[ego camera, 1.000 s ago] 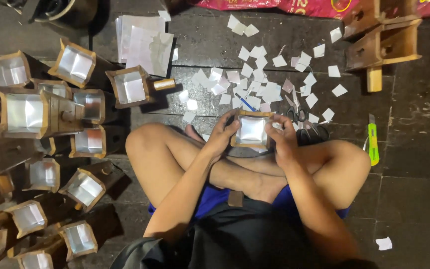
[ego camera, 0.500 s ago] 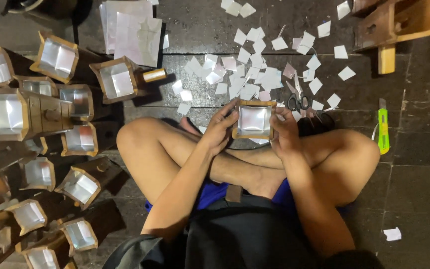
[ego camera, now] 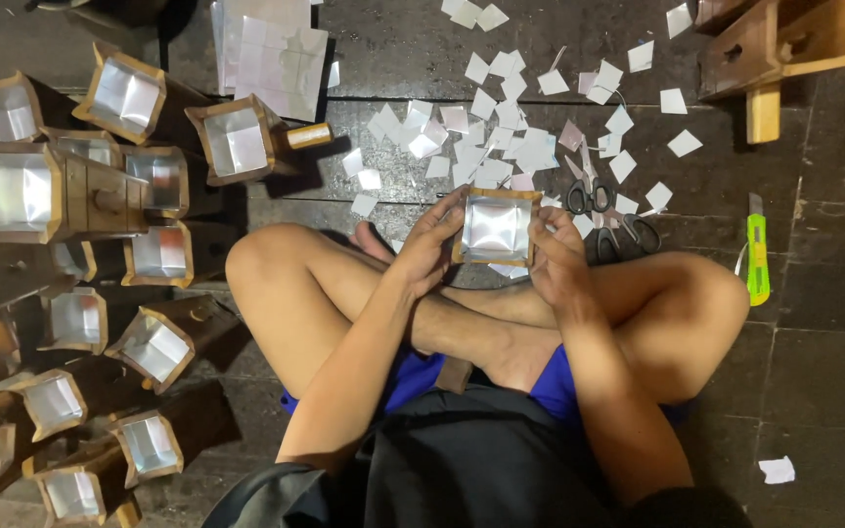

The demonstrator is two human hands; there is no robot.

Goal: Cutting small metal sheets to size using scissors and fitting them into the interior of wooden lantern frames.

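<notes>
I sit cross-legged on a dark tiled floor. Both hands grip a small square wooden box [ego camera: 497, 227] lined with shiny silver foil, held just above my crossed ankles. My left hand [ego camera: 429, 246] clasps its left side, with the thumb on the rim. My right hand [ego camera: 556, 256] clasps its right side. The open foil-lined face of the box points up toward me.
Several similar foil-lined wooden boxes [ego camera: 129, 98] with handles lie stacked on the left. White paper squares [ego camera: 486, 137] litter the floor ahead, with scissors [ego camera: 606, 217] among them. A green utility knife [ego camera: 757, 256] lies at the right. Foil sheets [ego camera: 271, 51] and wooden pieces [ego camera: 784, 49] sit farther back.
The view has drifted slightly. Both hands stay on the foil-lined box, shifting their fingers a little on its rim.
</notes>
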